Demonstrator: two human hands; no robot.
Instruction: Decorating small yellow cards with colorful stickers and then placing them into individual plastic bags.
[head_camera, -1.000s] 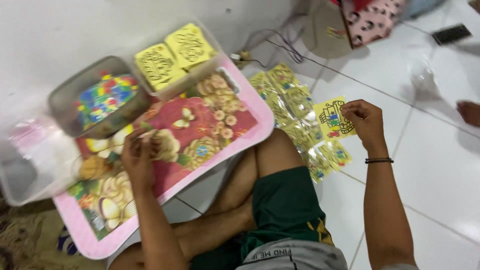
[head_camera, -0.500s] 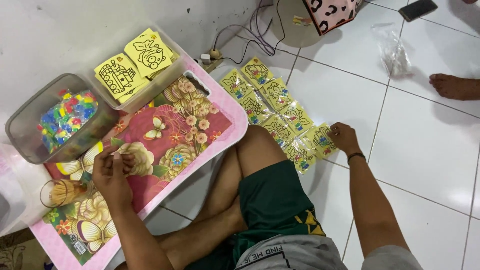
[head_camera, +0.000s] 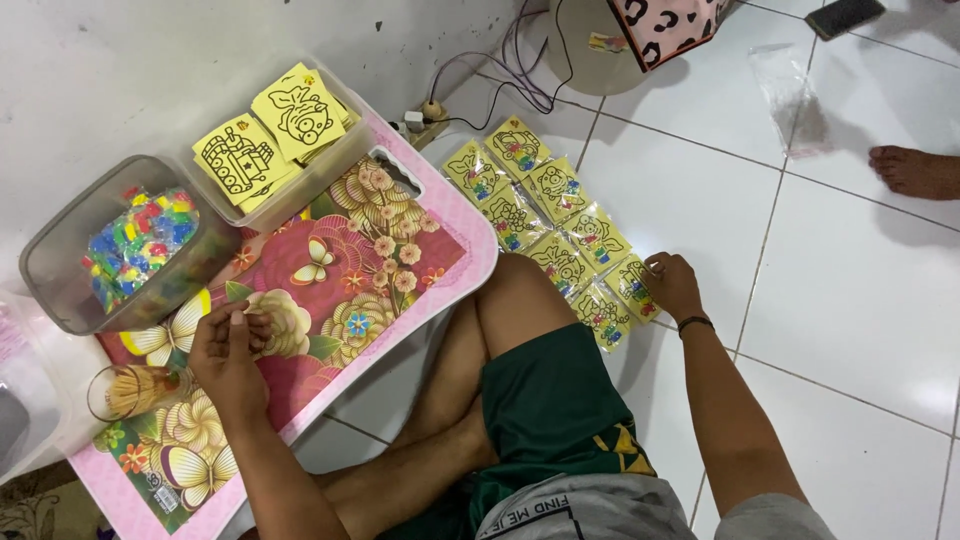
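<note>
Scene bright, evenly lit from overhead; diffuse daylight tone. White tiled floor shows soft sheen, no hard glare. Shadows short and soft under the pink tray. Focus sharp at centre; slight softening and wide-angle stretch toward edges.

Glossy floor tiles; glossy plastic-wrapped packets; matt yellow paper cards (in a clear plastic tub).

Pink-rimmed tray with a floral butterfly print; yellow cartoon packets; dark green shorts
</note>
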